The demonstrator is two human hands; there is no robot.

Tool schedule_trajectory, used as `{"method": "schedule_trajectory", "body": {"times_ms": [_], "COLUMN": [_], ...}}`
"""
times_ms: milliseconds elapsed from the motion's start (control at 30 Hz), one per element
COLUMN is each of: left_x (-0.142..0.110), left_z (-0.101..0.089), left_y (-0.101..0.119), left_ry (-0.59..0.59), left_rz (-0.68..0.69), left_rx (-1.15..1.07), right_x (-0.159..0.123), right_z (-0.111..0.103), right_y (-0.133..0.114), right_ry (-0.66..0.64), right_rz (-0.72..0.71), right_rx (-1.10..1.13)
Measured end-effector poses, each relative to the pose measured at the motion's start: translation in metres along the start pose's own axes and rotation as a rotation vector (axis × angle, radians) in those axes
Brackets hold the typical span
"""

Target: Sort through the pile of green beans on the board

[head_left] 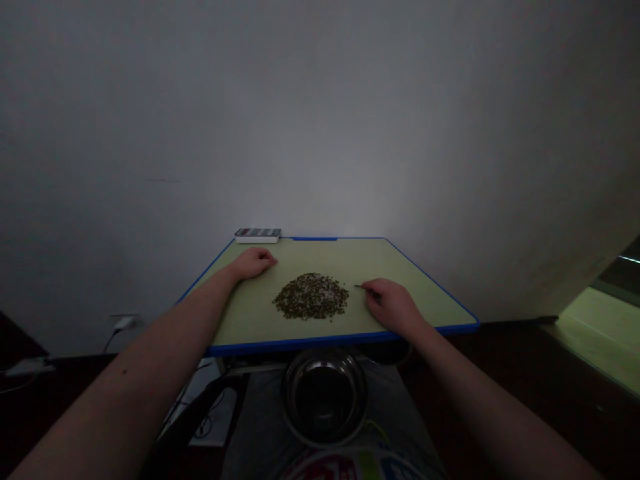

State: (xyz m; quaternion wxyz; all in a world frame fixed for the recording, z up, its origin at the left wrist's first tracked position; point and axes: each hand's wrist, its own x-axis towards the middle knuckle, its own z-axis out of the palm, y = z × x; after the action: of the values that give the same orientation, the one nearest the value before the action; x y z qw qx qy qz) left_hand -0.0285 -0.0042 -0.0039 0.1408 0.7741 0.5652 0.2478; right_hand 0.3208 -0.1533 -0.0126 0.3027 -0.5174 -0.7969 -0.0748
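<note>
A heap of small dark green and pale grains (311,297) lies in the middle of a pale green table (425,287) with a blue rim. My left hand (253,263) rests on the table to the left of and beyond the heap, fingers curled loosely, nothing visible in it. My right hand (391,305) rests to the right of the heap, its fingers pinched on a thin dark stick-like thing (360,287) that points toward the grains. A steel bowl (325,395) sits in my lap below the table's near edge.
A flat striped box (258,234) lies at the table's far left corner against the grey wall. A plug and cable (123,325) are at the wall on the left. The room is dim. A lit greenish surface (600,333) shows at the right.
</note>
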Motion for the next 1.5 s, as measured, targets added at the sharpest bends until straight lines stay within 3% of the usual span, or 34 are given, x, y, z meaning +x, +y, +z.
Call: {"method": "schedule_trajectory", "body": {"times_ms": [200,433,733,933,1033,1233,1500], "left_x": [0.0,0.0,0.001,0.001,0.001,0.001,-0.001], "left_z": [0.0,0.0,0.0,0.0,0.001,0.001,0.0], "left_y": [0.001,0.001,-0.001,-0.001,-0.002,-0.001,0.0], "left_ry": [-0.008,-0.009,-0.012,-0.009,0.004,0.001,0.01], "left_rz": [0.005,-0.001,0.013,0.009,0.007,-0.002,0.005], "left_rx": [0.003,-0.01,0.009,-0.001,-0.015,-0.02,-0.021], "right_x": [-0.001,0.003,0.013,0.021,0.029,0.052,0.046], "right_z": [0.001,0.003,0.006,0.008,-0.001,-0.016,0.014], "right_y": [0.0,0.007,0.002,0.019,0.035,0.061,0.05], "right_ry": [-0.051,0.013,-0.065,-0.022,0.032,0.198,0.225], "right_rz": [-0.076,0.073,0.004,0.075,0.165,0.41,0.335], "right_rx": [0.043,-0.078,-0.087,-0.128,-0.008,0.46,0.534]}}
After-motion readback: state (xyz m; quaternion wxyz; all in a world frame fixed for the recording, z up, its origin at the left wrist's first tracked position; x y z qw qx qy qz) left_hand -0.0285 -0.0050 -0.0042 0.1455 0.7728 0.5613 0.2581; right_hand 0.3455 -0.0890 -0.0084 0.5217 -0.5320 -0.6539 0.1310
